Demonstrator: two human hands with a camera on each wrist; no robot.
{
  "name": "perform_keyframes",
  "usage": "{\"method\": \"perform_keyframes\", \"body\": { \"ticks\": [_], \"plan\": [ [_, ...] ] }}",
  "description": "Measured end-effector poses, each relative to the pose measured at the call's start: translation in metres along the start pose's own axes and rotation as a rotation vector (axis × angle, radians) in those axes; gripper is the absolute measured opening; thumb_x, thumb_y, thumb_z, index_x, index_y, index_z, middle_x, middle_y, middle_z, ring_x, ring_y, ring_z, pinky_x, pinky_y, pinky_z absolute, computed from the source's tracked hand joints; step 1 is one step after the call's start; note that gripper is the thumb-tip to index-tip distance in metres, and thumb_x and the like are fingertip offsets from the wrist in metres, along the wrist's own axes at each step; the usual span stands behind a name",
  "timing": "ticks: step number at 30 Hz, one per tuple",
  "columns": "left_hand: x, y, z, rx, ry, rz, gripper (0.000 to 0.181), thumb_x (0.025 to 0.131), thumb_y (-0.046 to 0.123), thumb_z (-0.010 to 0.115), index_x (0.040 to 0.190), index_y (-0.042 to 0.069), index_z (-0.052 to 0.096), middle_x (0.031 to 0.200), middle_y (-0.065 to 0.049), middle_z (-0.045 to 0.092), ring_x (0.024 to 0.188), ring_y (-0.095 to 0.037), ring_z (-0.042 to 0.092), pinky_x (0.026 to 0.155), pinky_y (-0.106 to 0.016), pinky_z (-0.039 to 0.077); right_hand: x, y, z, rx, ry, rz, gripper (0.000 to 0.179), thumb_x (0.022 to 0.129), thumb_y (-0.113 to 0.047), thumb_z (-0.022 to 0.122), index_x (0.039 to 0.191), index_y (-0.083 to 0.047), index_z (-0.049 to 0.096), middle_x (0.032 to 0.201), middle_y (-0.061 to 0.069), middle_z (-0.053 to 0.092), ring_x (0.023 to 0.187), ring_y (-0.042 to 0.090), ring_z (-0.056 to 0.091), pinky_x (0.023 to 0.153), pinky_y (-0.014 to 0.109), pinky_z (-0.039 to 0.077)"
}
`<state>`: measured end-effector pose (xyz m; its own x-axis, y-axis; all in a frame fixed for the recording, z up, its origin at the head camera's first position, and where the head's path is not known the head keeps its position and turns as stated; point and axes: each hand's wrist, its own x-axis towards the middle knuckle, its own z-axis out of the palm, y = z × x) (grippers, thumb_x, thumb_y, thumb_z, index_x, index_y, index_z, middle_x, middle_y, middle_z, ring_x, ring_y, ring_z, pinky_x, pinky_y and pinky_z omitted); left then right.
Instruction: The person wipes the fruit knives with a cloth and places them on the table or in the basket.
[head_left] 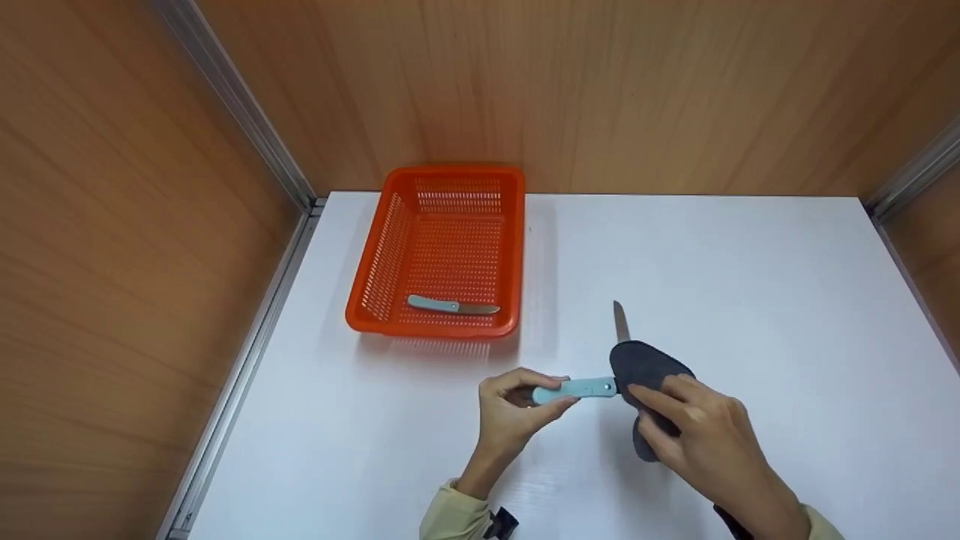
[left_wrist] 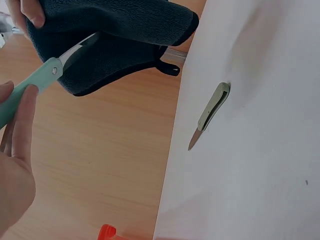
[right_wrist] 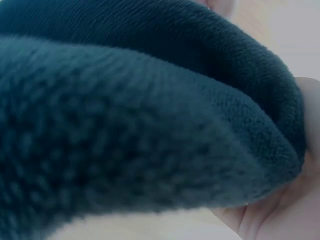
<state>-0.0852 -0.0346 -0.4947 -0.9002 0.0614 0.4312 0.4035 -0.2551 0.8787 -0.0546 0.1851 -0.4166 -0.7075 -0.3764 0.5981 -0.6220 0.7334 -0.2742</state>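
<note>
My left hand (head_left: pixel 510 420) pinches the light-blue handle of a folding knife (head_left: pixel 589 388) between thumb and fingers. Its blade (left_wrist: pixel 80 50) is unfolded and lies against a dark fuzzy cloth (head_left: pixel 645 364), as the left wrist view shows; from the head the cloth hides the blade. The cloth is gripped by my right hand (head_left: pixel 712 439), its fingers bent over the folds. In the right wrist view the cloth (right_wrist: pixel 150 135) fills most of the picture. Beyond it, a second unfolded knife (left_wrist: pixel 214 106) lies on the table, its handle covered by the cloth in the head view.
An orange-red perforated basket (head_left: pixel 512 247) stands at the back left of the white table (head_left: pixel 720 262). Inside, near its front wall, lies another light-blue-handled knife (head_left: pixel 433 304) with the blade out. Wooden panels (head_left: pixel 637 97) enclose the back and sides.
</note>
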Motion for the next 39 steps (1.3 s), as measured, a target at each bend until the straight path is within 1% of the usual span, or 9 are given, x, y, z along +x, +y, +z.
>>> {"method": "perform_keyframes", "body": {
  "ticks": [5,10,14,19,23,26,30,34,39],
  "plan": [
    [0.001,0.000,0.000,-0.046,-0.016,0.055,0.018,0.070,-0.010,0.078,0.084,-0.012,0.066,0.086,-0.022,0.070,0.074,-0.028,0.070,0.054,-0.043,0.058,0.000,-0.002,0.010,-0.037,-0.052,0.006,0.024,0.063,0.000,0.074,0.085,-0.007,0.076,0.067,-0.007,0.053,0.056,-0.001,0.038,0.039,0.009,0.031],
    [0.000,0.002,-0.003,-0.076,-0.004,0.041,0.018,0.070,-0.009,0.078,0.083,-0.012,0.066,0.086,-0.023,0.070,0.073,-0.028,0.070,0.053,-0.041,0.058,-0.003,0.002,0.012,-0.059,-0.079,0.037,0.022,0.064,0.000,0.073,0.084,-0.007,0.076,0.066,-0.007,0.051,0.054,-0.001,0.036,0.039,0.011,0.030],
    [-0.002,0.002,-0.005,-0.104,0.004,0.027,0.018,0.069,-0.010,0.077,0.083,-0.013,0.065,0.086,-0.024,0.069,0.073,-0.030,0.070,0.054,-0.041,0.058,-0.007,0.006,0.011,-0.068,-0.088,0.060,0.022,0.064,-0.001,0.071,0.084,-0.007,0.076,0.067,-0.006,0.051,0.054,0.001,0.038,0.040,0.014,0.033],
    [-0.002,0.001,-0.009,-0.123,0.007,0.023,0.019,0.069,-0.009,0.078,0.083,-0.013,0.065,0.086,-0.023,0.069,0.072,-0.031,0.069,0.055,-0.042,0.058,-0.010,0.011,0.009,-0.069,-0.108,0.121,0.022,0.065,0.000,0.072,0.085,-0.008,0.076,0.067,-0.005,0.050,0.054,0.003,0.039,0.040,0.016,0.035],
    [-0.003,0.001,-0.011,-0.138,0.015,0.013,0.020,0.069,-0.009,0.078,0.084,-0.013,0.065,0.087,-0.023,0.069,0.073,-0.033,0.069,0.057,-0.043,0.058,-0.012,0.014,0.008,-0.064,-0.123,0.170,0.023,0.065,0.000,0.073,0.086,-0.008,0.077,0.067,-0.004,0.055,0.054,0.002,0.040,0.040,0.016,0.036],
    [-0.003,0.002,-0.013,-0.141,0.016,0.012,0.020,0.069,-0.010,0.078,0.084,-0.013,0.065,0.088,-0.024,0.069,0.074,-0.033,0.069,0.057,-0.044,0.058,-0.015,0.017,0.007,-0.064,-0.111,0.175,0.024,0.065,0.000,0.074,0.087,-0.009,0.077,0.067,-0.004,0.056,0.053,0.001,0.040,0.040,0.016,0.036],
    [-0.004,0.002,-0.014,-0.125,0.002,0.020,0.019,0.070,-0.011,0.077,0.085,-0.013,0.065,0.088,-0.024,0.069,0.073,-0.032,0.069,0.055,-0.046,0.058,-0.018,0.020,0.003,-0.071,-0.093,0.183,0.025,0.064,-0.001,0.075,0.087,-0.010,0.077,0.065,-0.008,0.051,0.051,0.000,0.035,0.039,0.016,0.033],
    [-0.005,0.003,-0.015,-0.114,-0.009,-0.001,0.019,0.071,-0.011,0.076,0.086,-0.014,0.065,0.089,-0.025,0.069,0.072,-0.032,0.069,0.056,-0.044,0.058,-0.017,0.021,-0.005,-0.082,-0.072,0.190,0.025,0.064,0.000,0.075,0.087,-0.010,0.077,0.064,-0.010,0.048,0.050,-0.001,0.033,0.038,0.016,0.031],
    [-0.004,0.004,-0.016,-0.119,-0.014,-0.034,0.020,0.072,-0.009,0.076,0.087,-0.014,0.065,0.090,-0.025,0.068,0.073,-0.033,0.069,0.058,-0.044,0.058,-0.014,0.021,-0.015,-0.087,-0.002,0.144,0.024,0.064,-0.001,0.071,0.086,-0.009,0.077,0.064,-0.010,0.049,0.051,0.000,0.035,0.039,0.015,0.032]
  ]
}}
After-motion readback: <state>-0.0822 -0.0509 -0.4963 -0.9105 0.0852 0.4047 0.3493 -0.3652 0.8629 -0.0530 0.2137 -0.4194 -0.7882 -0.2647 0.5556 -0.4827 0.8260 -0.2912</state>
